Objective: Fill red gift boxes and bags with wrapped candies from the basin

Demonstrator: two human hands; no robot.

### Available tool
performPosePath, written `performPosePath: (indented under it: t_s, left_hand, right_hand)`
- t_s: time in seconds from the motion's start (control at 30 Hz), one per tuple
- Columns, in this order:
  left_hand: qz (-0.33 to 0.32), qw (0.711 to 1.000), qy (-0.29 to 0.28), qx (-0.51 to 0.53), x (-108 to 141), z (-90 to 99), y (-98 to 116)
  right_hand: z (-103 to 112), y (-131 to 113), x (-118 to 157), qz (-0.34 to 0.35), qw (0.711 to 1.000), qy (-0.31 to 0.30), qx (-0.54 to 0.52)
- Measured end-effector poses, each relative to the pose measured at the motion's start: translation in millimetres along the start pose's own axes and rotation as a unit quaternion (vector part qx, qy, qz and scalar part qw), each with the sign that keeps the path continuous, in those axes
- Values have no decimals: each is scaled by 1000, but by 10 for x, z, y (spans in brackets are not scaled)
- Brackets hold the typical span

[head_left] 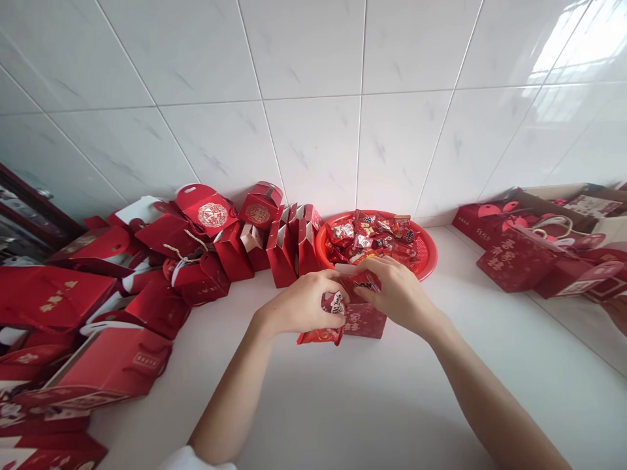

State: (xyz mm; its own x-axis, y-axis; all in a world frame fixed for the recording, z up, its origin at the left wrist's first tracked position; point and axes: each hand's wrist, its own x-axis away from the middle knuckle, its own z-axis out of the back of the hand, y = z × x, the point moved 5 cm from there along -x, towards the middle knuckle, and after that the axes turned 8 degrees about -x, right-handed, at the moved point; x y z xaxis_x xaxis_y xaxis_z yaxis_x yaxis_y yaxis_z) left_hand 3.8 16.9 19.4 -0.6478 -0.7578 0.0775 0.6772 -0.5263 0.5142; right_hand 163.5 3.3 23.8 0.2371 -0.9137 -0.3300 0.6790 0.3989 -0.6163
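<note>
Red packets [321, 335], at the centre of the frame, are grasped by the left hand [304, 301]; the right hand [398, 290] seems to pinch another packet [367, 281] above a small box [366, 322]. Filling appears in hand; the next move calls for keeping the box open.

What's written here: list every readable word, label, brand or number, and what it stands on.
"家": red box at centre; other characters unclear.
"家": dark red box at right; other characters unclear.
Too small or blurred: gold print on the boxes at left, lettering on the wrapped packets in the basket and the packet in the left hand.
No number or brand can be read.
</note>
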Motion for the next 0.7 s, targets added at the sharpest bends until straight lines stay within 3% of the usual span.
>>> performPosePath:
  t_s: [0.27, 0.53, 0.7]
  left_hand:
    - [35, 999, -7, -5, -1, -7, -51]
    - [-12, 998, -6, 53, -29, 17, -29]
    - [-6, 996, -14, 83, -40, 6, -66]
  right_hand:
    - [121, 41, 16, 5, 997, 36, -69]
    - [-68, -122, 55, 37, 972, -115, -201]
    - [-199, -113, 43, 55, 968, -100, -222]
